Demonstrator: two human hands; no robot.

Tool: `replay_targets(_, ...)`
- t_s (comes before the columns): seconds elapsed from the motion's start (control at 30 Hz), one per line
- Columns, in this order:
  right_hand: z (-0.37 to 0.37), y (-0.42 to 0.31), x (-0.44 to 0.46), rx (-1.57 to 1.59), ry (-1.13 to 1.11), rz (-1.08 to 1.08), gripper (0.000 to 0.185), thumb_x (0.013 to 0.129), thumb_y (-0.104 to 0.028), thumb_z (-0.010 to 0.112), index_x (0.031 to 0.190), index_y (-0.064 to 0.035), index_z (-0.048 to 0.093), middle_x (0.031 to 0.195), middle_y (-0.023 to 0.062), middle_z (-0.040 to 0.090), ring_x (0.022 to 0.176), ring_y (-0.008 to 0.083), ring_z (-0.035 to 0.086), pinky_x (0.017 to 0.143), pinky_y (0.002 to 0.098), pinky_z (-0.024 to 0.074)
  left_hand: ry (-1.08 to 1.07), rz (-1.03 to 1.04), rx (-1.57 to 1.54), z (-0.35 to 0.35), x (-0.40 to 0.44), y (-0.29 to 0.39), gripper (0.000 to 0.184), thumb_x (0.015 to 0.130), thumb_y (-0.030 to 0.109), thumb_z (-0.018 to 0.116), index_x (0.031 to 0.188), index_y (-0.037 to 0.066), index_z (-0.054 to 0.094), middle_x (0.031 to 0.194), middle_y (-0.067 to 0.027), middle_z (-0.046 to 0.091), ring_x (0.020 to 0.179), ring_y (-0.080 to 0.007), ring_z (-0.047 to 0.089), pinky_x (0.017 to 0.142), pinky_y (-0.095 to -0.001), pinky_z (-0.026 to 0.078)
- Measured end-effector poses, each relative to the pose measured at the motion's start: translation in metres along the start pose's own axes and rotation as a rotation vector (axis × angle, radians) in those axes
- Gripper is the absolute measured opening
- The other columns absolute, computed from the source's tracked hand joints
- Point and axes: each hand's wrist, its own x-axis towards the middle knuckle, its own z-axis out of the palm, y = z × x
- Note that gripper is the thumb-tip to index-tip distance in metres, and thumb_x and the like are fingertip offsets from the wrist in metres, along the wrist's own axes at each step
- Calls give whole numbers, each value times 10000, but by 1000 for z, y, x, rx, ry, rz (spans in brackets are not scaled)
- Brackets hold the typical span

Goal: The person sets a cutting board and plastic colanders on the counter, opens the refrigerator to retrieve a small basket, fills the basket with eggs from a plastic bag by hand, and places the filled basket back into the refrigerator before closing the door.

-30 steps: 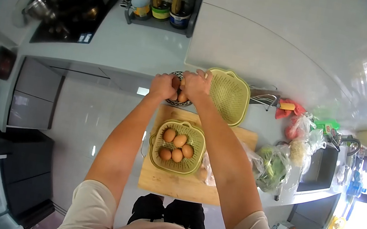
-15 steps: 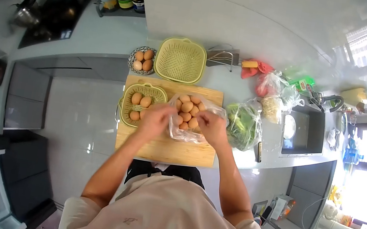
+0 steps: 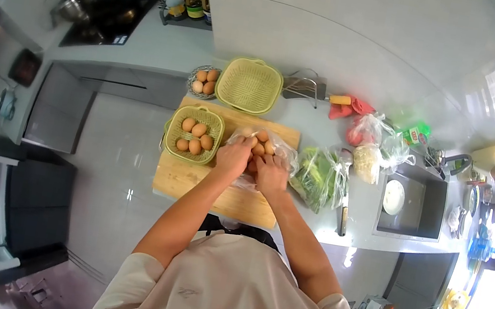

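Both hands are over a clear plastic bag (image 3: 288, 155) of brown eggs (image 3: 262, 136) on the wooden cutting board (image 3: 190, 183). My left hand (image 3: 234, 156) is at the bag's left side, fingers curled onto the eggs. Beside it my right hand (image 3: 271, 173) has its fingers bent over the lower eggs; its fingertips are partly hidden. Whether either one grips an egg cannot be made out. Left of the bag, a green basket (image 3: 189, 155) holds several eggs (image 3: 199, 129). Behind the board are a patterned bowl (image 3: 192, 85) of eggs and a second, empty green basket (image 3: 249, 86).
Bagged green vegetables (image 3: 314, 177) and a knife (image 3: 343, 220) lie right of the board. Farther right are more plastic bags (image 3: 366, 161) and a sink (image 3: 409, 224) with a white plate (image 3: 393, 197). A bottle rack (image 3: 186, 21) and stove (image 3: 95, 27) stand at the back left.
My hands have left the patterned bowl and come to the egg bag, now reaching farther in among its eggs than half a second ago. The camera view has shifted.
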Motion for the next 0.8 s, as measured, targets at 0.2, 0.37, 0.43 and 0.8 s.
replay_targets(0.2,6,-1,2,-10,133,-24,260,751,-226,781,1006,-184,753,964,-2,686,1072,252,641,984,487,437,11,-87,63,21,19,-2,220,963,148,597,1166,71,632,1074,-152,730,947,-348,759,741,-452,613)
replay_targets(0.37,-13,-4,3,130,270,-60,432,643,-160,873,1057,-156,751,992,40,694,942,285,654,824,417,537,73,-34,-208,-4,5,-5,294,944,172,664,1204,35,656,1087,-175,735,998,-368,744,822,-465,593)
replay_targets(0.43,-40,-19,7,183,339,-66,411,665,-175,871,1058,-145,753,1000,40,705,928,286,661,797,408,548,191,-42,-383,-29,-18,-8,332,930,183,697,1222,28,668,1103,-187,735,993,-374,738,827,-468,588)
replay_targets(0.8,-31,-120,127,50,163,-209,298,737,-228,826,1012,-138,754,971,65,680,1015,283,636,845,422,512,261,-349,52,-67,-31,-163,205,861,195,745,1055,131,725,1008,-113,746,940,-347,729,801,-469,606)
